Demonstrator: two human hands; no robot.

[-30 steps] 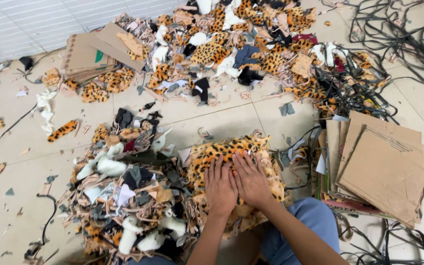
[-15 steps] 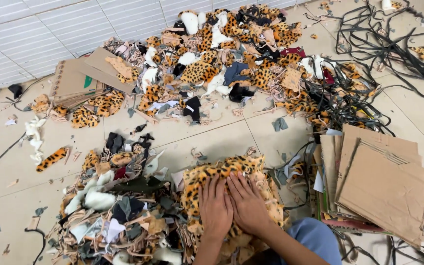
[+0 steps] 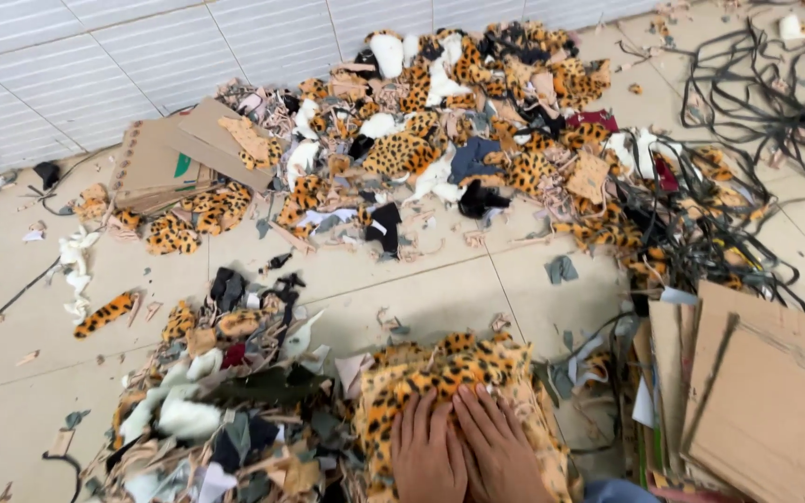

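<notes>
A stack of leopard-print fabric pieces [image 3: 440, 373] lies on the tiled floor at the bottom centre. My left hand [image 3: 426, 452] and my right hand [image 3: 496, 447] rest flat on top of it, side by side, fingers stretched and pressed on the fabric. Neither hand grips anything. Just left of the stack sits a heap of mixed scraps [image 3: 221, 410] in white, black, tan and leopard print. My wrists are cut off by the bottom edge of the view.
A large pile of leopard-print and white scraps [image 3: 458, 130] spreads along the white tiled wall. Cardboard pieces [image 3: 766, 391] lie at the right, more cardboard [image 3: 156, 163] at the upper left. Black straps [image 3: 766, 102] tangle at the upper right. Small offcuts litter the floor.
The view has tilted up, so my hands and the leopard stack sit lower in the picture. My hands stay pressed flat on the stack.
</notes>
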